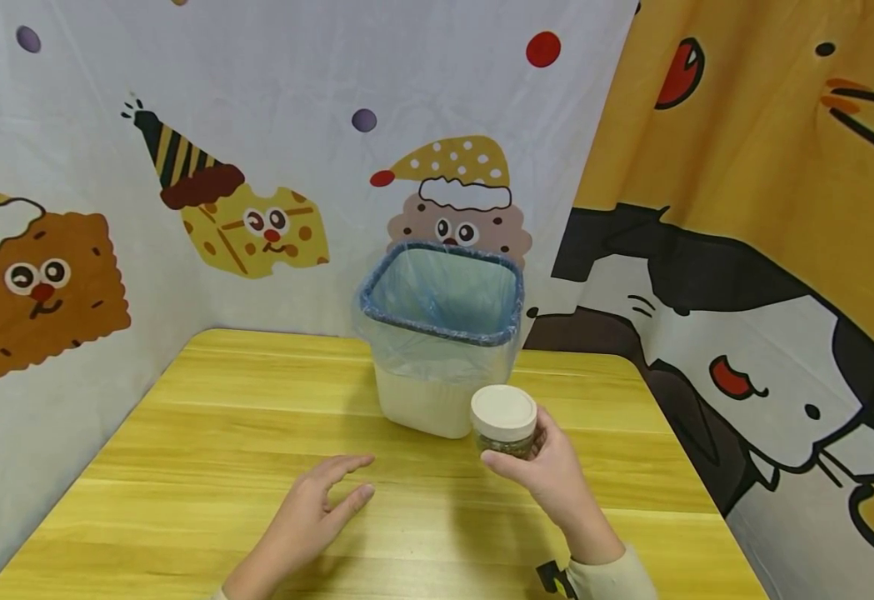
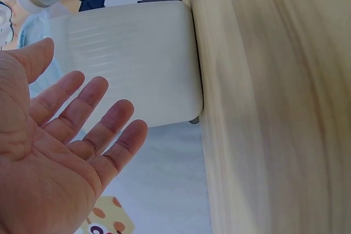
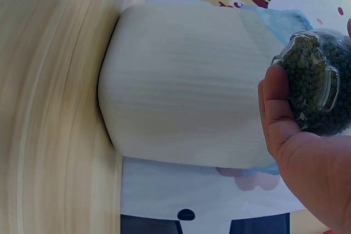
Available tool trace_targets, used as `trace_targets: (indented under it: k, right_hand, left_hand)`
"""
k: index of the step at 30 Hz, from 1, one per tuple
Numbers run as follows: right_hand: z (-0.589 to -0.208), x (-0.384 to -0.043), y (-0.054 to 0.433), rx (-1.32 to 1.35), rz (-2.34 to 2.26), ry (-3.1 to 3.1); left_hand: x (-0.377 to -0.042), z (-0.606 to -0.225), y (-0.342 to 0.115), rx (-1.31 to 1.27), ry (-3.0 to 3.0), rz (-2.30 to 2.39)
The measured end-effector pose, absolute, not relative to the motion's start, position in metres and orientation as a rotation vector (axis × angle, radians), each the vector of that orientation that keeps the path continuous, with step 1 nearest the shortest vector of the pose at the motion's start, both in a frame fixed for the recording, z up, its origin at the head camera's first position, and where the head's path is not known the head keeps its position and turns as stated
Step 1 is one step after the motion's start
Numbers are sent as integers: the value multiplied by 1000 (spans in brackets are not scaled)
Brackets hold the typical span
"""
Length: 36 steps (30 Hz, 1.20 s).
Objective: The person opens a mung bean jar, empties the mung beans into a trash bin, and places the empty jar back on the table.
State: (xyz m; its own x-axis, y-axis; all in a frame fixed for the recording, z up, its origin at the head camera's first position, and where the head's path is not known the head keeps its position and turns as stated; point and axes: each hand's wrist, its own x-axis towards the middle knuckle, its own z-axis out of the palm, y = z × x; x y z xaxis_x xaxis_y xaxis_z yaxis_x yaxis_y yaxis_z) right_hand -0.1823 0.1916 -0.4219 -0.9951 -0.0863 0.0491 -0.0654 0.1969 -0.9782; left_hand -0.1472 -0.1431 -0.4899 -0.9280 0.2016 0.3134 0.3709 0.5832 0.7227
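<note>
My right hand (image 1: 552, 475) grips a small clear jar (image 1: 507, 429) with a cream lid, held up in front of the bin's right side. In the right wrist view the jar (image 3: 318, 83) shows small round green beans through its clear wall and base. My left hand (image 1: 305, 517) hovers over the table to the left, fingers spread loosely and nothing in them. The left wrist view shows its palm and fingers (image 2: 82, 119) relaxed. A cream bin (image 1: 422, 400) with a blue rim and a translucent bag lining stands on the table, just beyond both hands.
The yellow wood-grain table (image 1: 219, 442) reaches back to a white curtain (image 1: 272, 83) printed with cartoon snacks. On the right hangs an orange curtain (image 1: 751, 150) with cartoon animals. A dark strap (image 1: 554, 577) shows at the right sleeve's cuff.
</note>
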Motion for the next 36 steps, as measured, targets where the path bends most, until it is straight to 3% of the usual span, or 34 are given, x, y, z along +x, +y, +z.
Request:
trace_targets:
  k: [21,36]
  right_hand:
    - [-435,-181,174,-231,-1940,2361]
    - [-445,-175,157,-359,-1924,2311]
  left_hand:
    - [-145,-474,-140,-389,-2564,-1479]
    - [-150,-457,-123,-491,-2439,-1493]
